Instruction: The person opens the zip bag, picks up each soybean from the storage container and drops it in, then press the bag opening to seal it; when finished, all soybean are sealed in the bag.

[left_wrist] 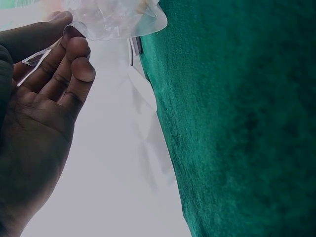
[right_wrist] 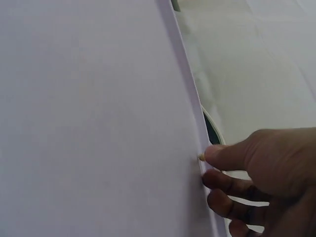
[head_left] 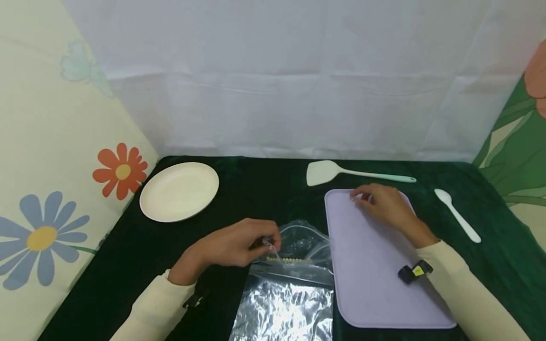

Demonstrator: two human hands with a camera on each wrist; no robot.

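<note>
My left hand (head_left: pixel 239 244) pinches the clear plastic edge of a zip bag (head_left: pixel 283 308) between thumb and fingers. The bag's lower part is shiny silver, and a row of small yellowish beads (head_left: pixel 292 259) shows through its clear top. In the left wrist view the thumb and fingertips of my left hand (left_wrist: pixel 44 94) hold the see-through plastic (left_wrist: pixel 116 19). My right hand (head_left: pixel 381 203) is over the far end of a lilac tray (head_left: pixel 375 274). There its thumb and fingertips pinch a tiny yellowish bead (right_wrist: pixel 201 157) by the tray's raised rim.
A cream oval plate (head_left: pixel 179 192) lies at the back left. Behind the tray is a spatula (head_left: pixel 323 172) with a pale green handle. To the tray's right lies a white spoon (head_left: pixel 458 215). A dark green cloth (head_left: pixel 256 189) covers the table, with a white curtain behind it.
</note>
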